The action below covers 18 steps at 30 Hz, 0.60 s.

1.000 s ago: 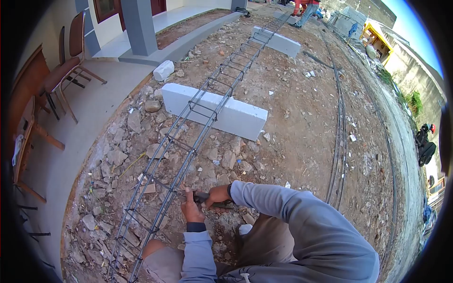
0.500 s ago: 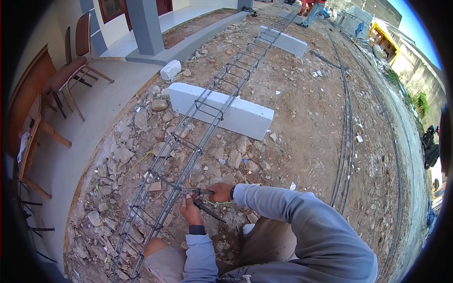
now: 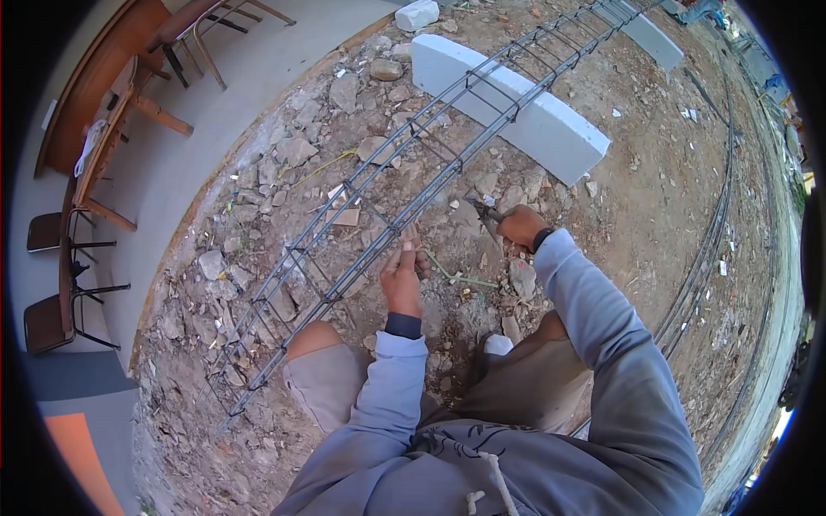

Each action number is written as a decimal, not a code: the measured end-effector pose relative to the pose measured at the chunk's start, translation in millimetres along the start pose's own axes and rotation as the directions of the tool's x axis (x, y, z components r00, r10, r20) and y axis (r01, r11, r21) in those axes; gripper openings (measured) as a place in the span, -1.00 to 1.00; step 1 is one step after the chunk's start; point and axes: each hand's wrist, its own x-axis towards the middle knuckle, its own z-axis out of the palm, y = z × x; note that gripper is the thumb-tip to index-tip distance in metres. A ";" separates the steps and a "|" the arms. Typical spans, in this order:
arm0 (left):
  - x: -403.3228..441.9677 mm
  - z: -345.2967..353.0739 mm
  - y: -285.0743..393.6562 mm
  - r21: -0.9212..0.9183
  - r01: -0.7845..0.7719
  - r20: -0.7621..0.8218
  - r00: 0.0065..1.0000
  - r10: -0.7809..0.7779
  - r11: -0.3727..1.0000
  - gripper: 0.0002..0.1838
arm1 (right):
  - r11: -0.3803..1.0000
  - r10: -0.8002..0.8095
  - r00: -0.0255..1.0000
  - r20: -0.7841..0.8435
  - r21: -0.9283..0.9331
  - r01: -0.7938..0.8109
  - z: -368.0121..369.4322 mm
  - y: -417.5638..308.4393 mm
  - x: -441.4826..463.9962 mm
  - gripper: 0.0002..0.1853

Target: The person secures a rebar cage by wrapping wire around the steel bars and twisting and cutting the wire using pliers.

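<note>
A long rebar cage [image 3: 417, 206] runs diagonally, resting across a white block [image 3: 551, 125]. My left hand [image 3: 402, 279] is beside the cage's near side, fingers pinched together at a stirrup joint; whatever they hold is too small to make out. To the right of the cage, my right hand [image 3: 520, 227] is closed around dark pliers [image 3: 486, 215], whose head points up and left, apart from the bars. A thin green strip [image 3: 465, 279] lies on the ground between my hands.
Rubble and stones [image 3: 297, 152] cover the ground left of the cage. Long loose bars [image 3: 718, 215] lie at the right. A second white block [image 3: 645, 34] supports the cage farther off. Chairs and a wooden table [image 3: 112, 129] stand on the paving at the left.
The view has tilted down and turned. My right hand has moved away from the cage with the pliers, which were at the joint beside my left hand. My left hand remains at the cage.
</note>
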 end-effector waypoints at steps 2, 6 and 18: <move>1.6 7.9 -3.4 -0.085 0.054 0.052 0.997 -0.050 0.995 -0.66 | 0.962 -0.060 0.998 -0.036 -0.270 0.048 -6.1 31.4 5.5 -0.69; 11.7 30.3 -4.6 -0.149 0.115 0.076 0.992 -0.104 0.982 -0.64 | 0.964 0.258 0.918 -0.302 0.014 -0.267 -3.6 87.8 18.7 -0.73; 23.4 68.8 -17.6 -0.080 0.093 0.130 0.988 -0.083 0.992 -0.61 | 0.876 -0.475 0.877 -0.071 0.060 0.479 32.4 -23.2 -12.2 -0.62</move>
